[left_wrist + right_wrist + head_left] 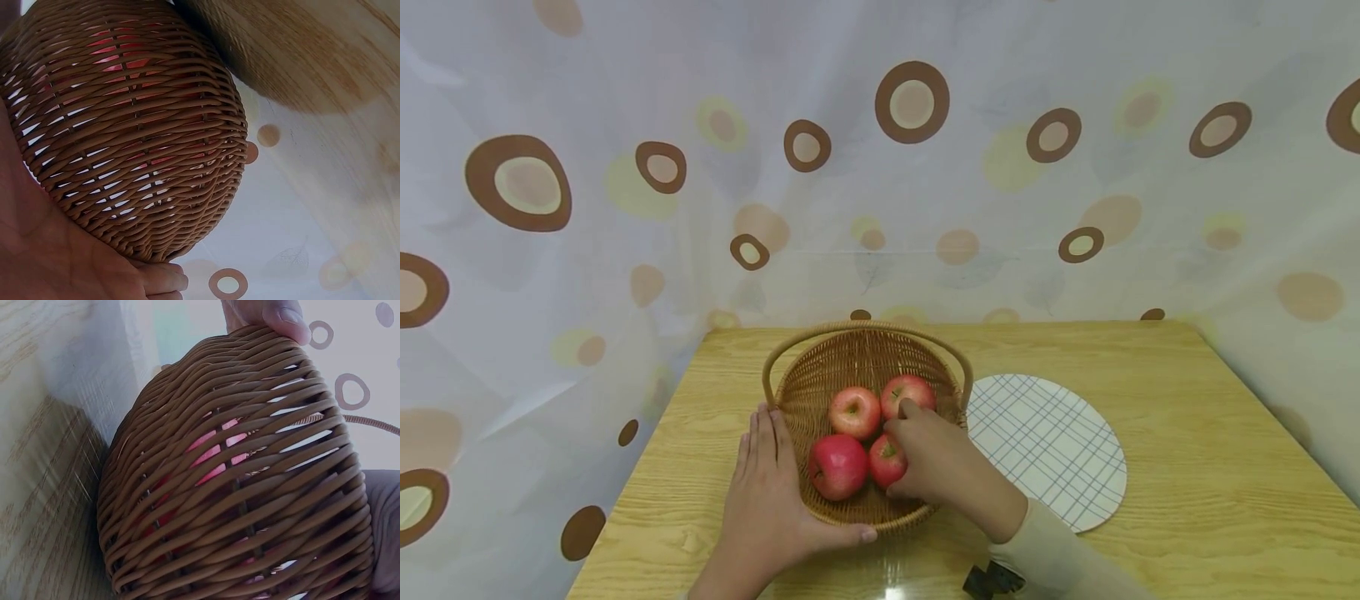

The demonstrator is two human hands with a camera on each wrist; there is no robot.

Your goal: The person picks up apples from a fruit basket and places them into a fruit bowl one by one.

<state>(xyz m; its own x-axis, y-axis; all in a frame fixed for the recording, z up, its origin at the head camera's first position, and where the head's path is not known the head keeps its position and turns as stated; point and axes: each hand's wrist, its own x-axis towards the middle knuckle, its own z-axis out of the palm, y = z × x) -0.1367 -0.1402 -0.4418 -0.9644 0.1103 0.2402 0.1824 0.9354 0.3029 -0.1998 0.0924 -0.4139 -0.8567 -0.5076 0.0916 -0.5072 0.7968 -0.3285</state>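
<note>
- Head cam, on my remote feed: R sleeve [1060,557] nearest, w/ a small black piece [981,583] by the cuff.
- L hand [767,500]: four fingers straight & close together on the wicker basket's [865,357] left side, thumb spread along its front rim.
- R hand [936,458]: fingers look curled round the front right apple [887,462]; some tips hidden, can't confirm each contact.
- That apple's inside the basket, twd its near right rim; basket's left of the table's [1210,500] middle.
- For a good grip I'd want even thumb/finger pressure, no bruising, L palm bracing.
- In the way: front left apple [837,467], back left apple [853,412], back right apple [908,392] crowd it; handle [805,335] arches at the far side.
- Round checked mat [1045,450] just right of basket; patterned wall covering [985,292] past the table's far edge.
</note>
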